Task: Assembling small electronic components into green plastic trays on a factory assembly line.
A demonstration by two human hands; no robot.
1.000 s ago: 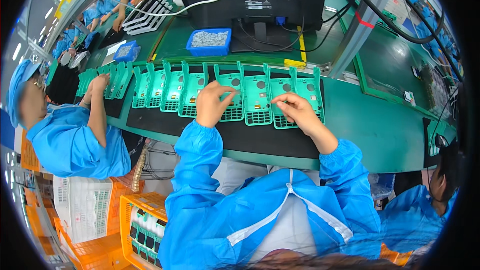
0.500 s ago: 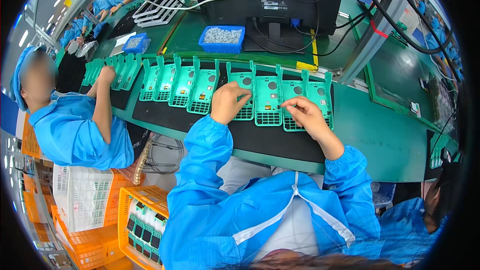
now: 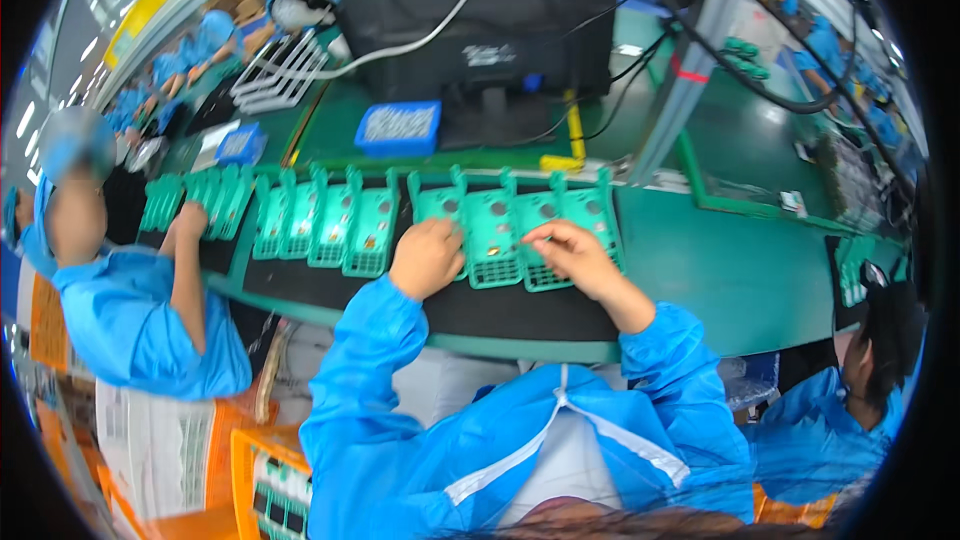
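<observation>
Green plastic housings (image 3: 491, 230) with grid-like lower ends lie in a row on a black mat (image 3: 480, 315). My left hand (image 3: 428, 258) rests over the leftmost housing of the nearer right-hand group, fingers curled; what they grip, if anything, is hidden. Over the third housing (image 3: 541, 265) of that group hovers my right hand (image 3: 578, 258), thumb and forefinger pinched together. Anything between those fingertips is too small and blurred to make out. Round holes and small metallic parts show on the housings. Another group of housings (image 3: 371, 230) stands to the left.
Behind the row stand a blue bin (image 3: 398, 130) of small pale parts and a black monitor (image 3: 480, 30). Cables hang by a metal post (image 3: 690, 70). A co-worker (image 3: 130, 280) works at the left, another person (image 3: 850, 410) sits right. An orange crate (image 3: 245, 480) stands below left.
The whole view has shifted, so bench and housings appear lower and further left, with blur. My hands keep about the same places over the housings, both with curled or pinched fingers.
</observation>
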